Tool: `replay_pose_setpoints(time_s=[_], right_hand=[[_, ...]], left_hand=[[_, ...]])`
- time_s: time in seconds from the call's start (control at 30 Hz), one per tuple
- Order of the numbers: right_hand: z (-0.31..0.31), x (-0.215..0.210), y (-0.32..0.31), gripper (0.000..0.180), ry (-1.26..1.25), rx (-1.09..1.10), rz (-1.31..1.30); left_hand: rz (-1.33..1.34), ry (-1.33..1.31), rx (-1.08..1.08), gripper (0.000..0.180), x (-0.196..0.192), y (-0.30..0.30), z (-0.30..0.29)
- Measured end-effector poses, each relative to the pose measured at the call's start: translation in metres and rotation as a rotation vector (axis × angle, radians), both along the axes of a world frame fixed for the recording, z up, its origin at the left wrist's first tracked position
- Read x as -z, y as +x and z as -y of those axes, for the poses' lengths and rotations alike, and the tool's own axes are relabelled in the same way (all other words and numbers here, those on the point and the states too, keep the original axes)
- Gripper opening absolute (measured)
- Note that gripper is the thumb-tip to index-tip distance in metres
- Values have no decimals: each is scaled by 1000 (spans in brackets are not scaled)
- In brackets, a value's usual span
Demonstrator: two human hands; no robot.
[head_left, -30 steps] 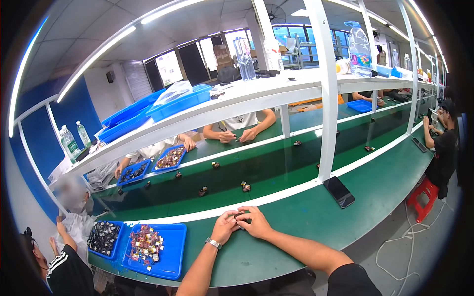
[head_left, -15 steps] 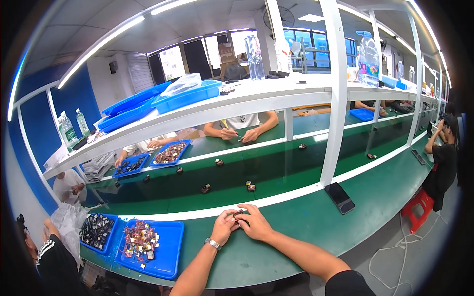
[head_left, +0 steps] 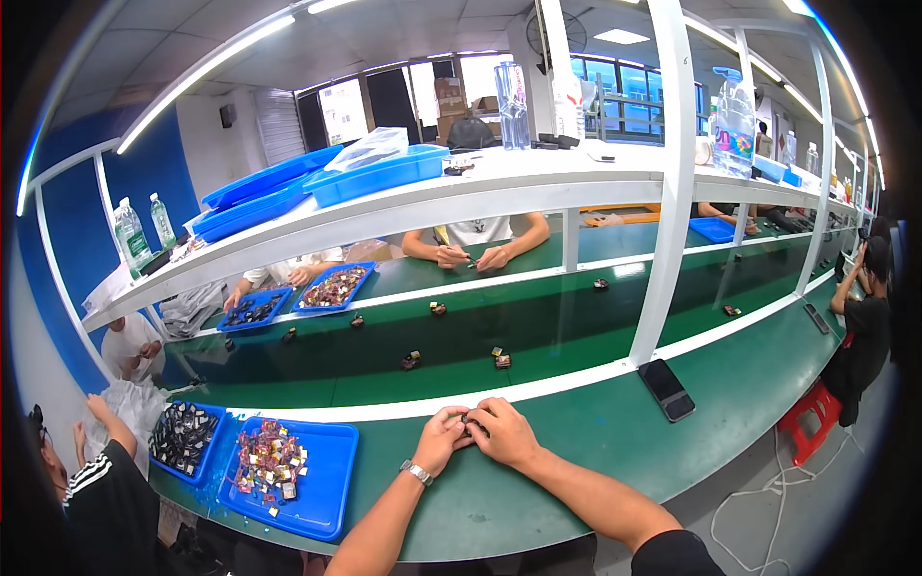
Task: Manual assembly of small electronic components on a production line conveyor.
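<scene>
My left hand (head_left: 440, 445), with a metal-banded watch (head_left: 416, 471) on its wrist, pinches a small dark part (head_left: 468, 422) over the green bench (head_left: 586, 485). From the other side my right hand (head_left: 507, 438) grips the same part, its fingers bent over the top. The fingers cover most of it, so its exact kind cannot be made out. Left of my forearms, a blue tray (head_left: 332, 470) holds a heap of small components with reddish wires (head_left: 272, 459). Beside that stands another blue tray full of small black casings (head_left: 182, 434).
Beyond a white rail, a dark green conveyor belt (head_left: 461, 331) carries several small assemblies (head_left: 501, 359). A white post (head_left: 663, 211) rises near a black phone (head_left: 667, 391). Overhead, a white shelf (head_left: 461, 185) holds trays and bottles. People work opposite and at both sides.
My right fingers have curled in closer over the dark part, which both hands still hold. The view has shifted slightly. At the far left, a person's arm has moved.
</scene>
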State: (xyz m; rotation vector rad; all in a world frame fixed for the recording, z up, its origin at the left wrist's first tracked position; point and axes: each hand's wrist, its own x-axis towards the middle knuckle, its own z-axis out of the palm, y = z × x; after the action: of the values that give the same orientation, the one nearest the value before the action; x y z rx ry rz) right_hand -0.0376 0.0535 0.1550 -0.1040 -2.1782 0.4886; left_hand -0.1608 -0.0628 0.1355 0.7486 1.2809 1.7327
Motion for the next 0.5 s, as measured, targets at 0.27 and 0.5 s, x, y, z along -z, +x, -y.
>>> replay_pose_setpoints(time_s=[0.27, 0.5], right_hand=[[1, 3, -3, 17, -5, 21, 66], [6, 3, 1, 18, 43, 34, 66]], left_hand=[[-5, 2, -11, 25, -1, -3, -1], [-8, -25, -21, 23, 1, -1, 0]])
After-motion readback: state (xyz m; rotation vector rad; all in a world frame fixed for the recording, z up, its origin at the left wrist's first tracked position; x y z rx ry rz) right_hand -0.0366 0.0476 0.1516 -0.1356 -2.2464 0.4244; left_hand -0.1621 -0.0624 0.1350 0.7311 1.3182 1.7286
